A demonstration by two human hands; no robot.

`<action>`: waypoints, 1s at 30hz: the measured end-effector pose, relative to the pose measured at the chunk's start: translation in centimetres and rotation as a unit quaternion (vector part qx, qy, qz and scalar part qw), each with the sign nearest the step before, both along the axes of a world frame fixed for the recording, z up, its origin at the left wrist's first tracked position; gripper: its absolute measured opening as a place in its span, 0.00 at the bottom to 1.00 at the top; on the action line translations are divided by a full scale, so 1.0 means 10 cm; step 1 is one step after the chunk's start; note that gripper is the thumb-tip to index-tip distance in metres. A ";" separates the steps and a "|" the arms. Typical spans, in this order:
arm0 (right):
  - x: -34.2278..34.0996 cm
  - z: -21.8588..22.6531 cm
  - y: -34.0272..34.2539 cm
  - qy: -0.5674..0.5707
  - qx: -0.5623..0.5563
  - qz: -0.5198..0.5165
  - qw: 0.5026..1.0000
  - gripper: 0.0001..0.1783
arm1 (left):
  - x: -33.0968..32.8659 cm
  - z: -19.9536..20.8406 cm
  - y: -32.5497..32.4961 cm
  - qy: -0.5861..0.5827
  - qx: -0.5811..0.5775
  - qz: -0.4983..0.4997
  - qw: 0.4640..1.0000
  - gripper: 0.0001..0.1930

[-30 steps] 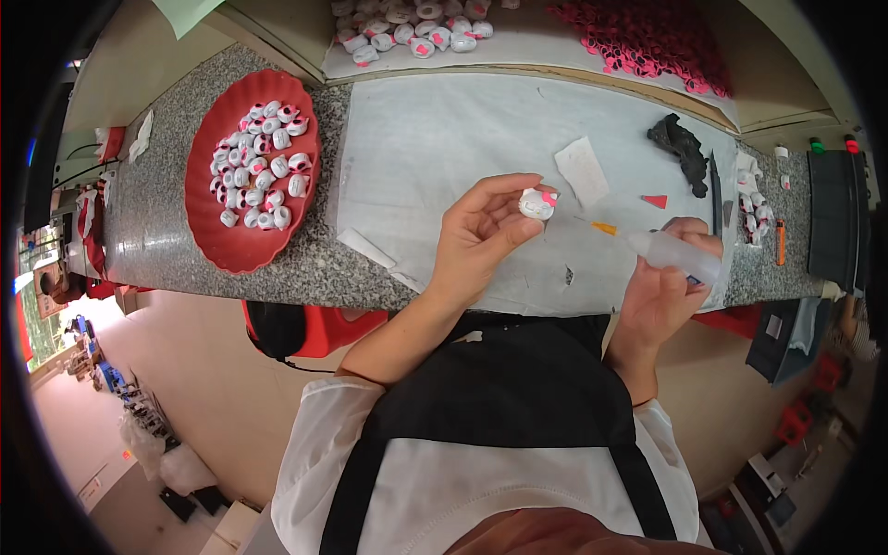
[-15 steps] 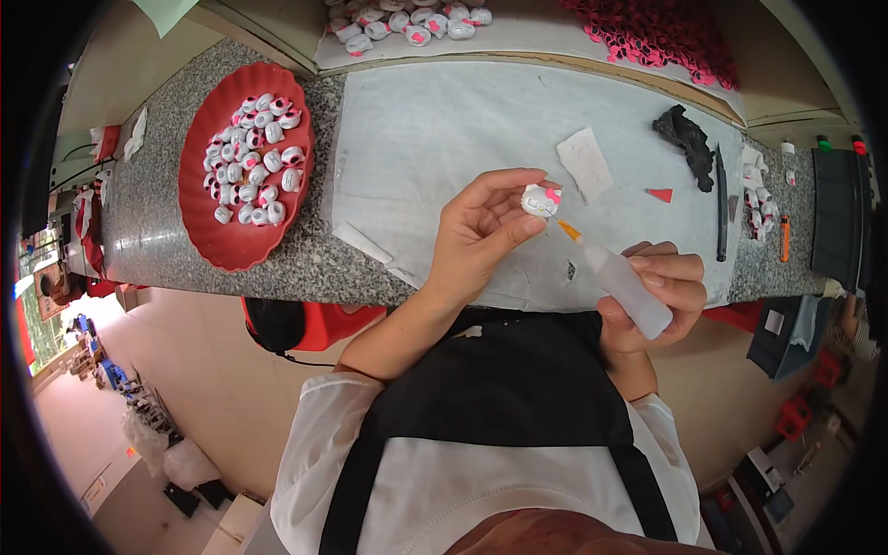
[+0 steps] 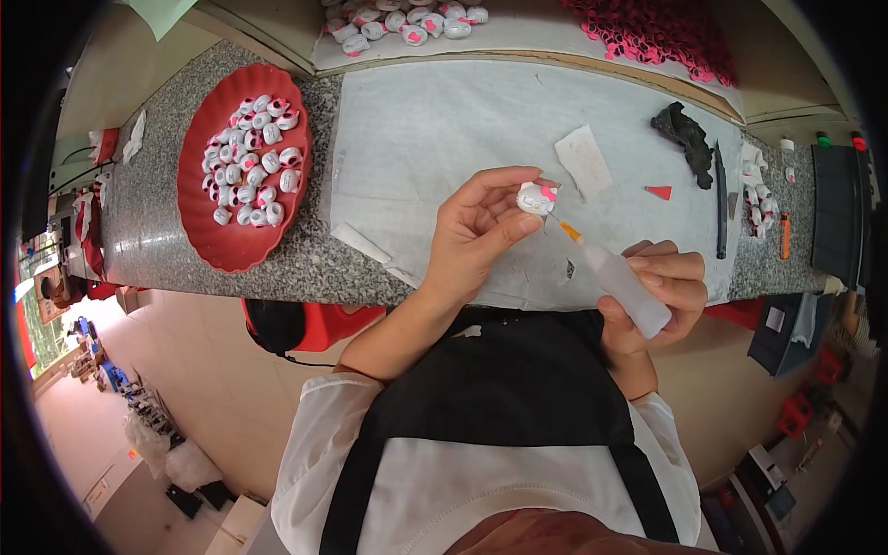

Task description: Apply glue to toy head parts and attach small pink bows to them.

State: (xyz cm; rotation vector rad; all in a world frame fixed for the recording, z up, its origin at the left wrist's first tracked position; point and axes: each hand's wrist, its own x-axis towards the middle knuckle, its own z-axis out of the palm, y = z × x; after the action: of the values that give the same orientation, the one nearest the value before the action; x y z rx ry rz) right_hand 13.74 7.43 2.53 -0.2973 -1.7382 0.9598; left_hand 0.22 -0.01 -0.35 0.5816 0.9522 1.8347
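Note:
Between the thumb and fingers of my left hand (image 3: 478, 231) is a small white cartoon cat head (image 3: 534, 197) with a pink bow, its marked side turned up. My right hand (image 3: 668, 289) is wrapped round a translucent squeeze bottle (image 3: 624, 287), tilted up and to the left. The bottle's orange needle tip (image 3: 570, 231) points at the lower right edge of the head. The thin needle ends very close to it; whether they touch I cannot tell. Both hands are above a white sheet (image 3: 416, 129) on the bench.
A red scalloped tray (image 3: 199, 217) at left holds several similar heads. More white heads (image 3: 416, 23) and a heap of pink pieces (image 3: 647, 42) lie on the back shelf. A paper piece (image 3: 584, 162), a red scrap (image 3: 659, 192), a black lump (image 3: 686, 139) and a dark tool (image 3: 721, 208) lie at right.
My left hand has shifted slightly left and turned the head a little. More of the thin needle shows between the head and the orange tip. My right hand is nearly still.

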 end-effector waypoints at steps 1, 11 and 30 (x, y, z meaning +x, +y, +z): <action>0.00 0.00 0.00 0.000 0.000 0.000 1.000 0.22 | 0.00 0.00 0.00 0.000 0.000 0.000 1.000 0.18; -0.02 -0.03 0.00 0.001 0.022 -0.011 1.000 0.21 | 0.00 0.01 -0.01 -0.007 -0.004 -0.018 1.000 0.18; -0.03 -0.02 -0.02 -0.031 0.029 -0.002 0.999 0.22 | 0.05 -0.04 0.00 0.156 0.012 0.026 0.987 0.16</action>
State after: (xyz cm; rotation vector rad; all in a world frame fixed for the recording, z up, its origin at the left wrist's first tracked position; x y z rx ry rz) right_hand 13.45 7.22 2.37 -0.2956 -1.8181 0.9033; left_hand 0.69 -0.01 -0.71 0.8845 1.1613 1.8356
